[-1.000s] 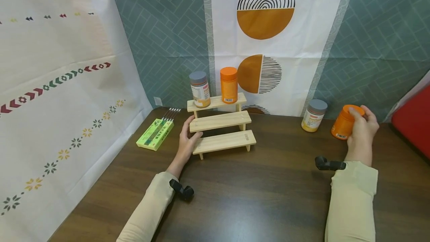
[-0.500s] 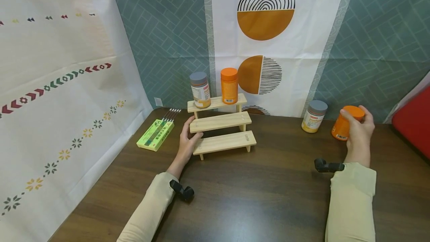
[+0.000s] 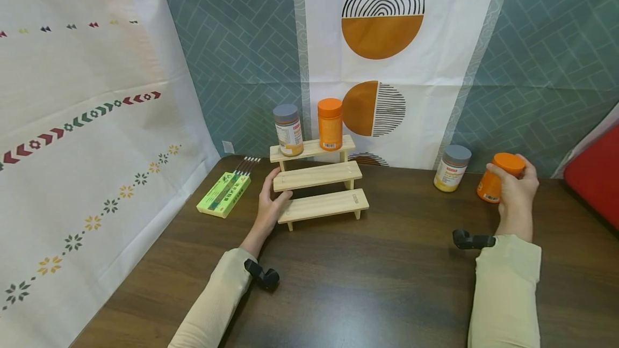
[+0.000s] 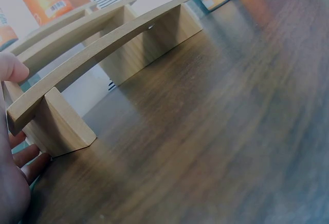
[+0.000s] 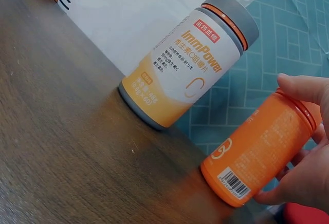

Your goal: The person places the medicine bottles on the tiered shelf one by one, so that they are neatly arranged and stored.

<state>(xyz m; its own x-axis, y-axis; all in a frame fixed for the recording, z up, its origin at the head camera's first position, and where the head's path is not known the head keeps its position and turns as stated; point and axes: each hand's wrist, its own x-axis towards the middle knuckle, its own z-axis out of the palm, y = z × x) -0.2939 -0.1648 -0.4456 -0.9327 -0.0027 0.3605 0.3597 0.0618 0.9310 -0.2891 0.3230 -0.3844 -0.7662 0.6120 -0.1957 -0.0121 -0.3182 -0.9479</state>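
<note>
My left hand (image 3: 270, 197) grips the left end of a three-tier wooden stand (image 3: 321, 204), its thumb at the middle step and other fingers low by the end leg in the left wrist view. On the top step are a grey-capped supplement bottle (image 3: 289, 132) and an orange pill bottle (image 3: 330, 125). To the right, my right hand (image 3: 519, 192) holds a second orange pill bottle (image 5: 262, 149), thumb near the cap and fingers around the far side. That bottle stands on the table. Just left of it is another grey-capped bottle (image 5: 187, 62), upright and untouched.
A green box (image 3: 224, 194) lies left of the stand, with several cotton swabs (image 3: 247, 165) at its far end. A red object (image 3: 597, 173) sits at the right edge. Patterned cloth (image 3: 387, 69) hangs behind the brown table (image 3: 367, 278).
My right thumb has slid from the top of the orange bottle's cap to its left side, and that hand has shifted slightly left. My left hand stays on the stand.
</note>
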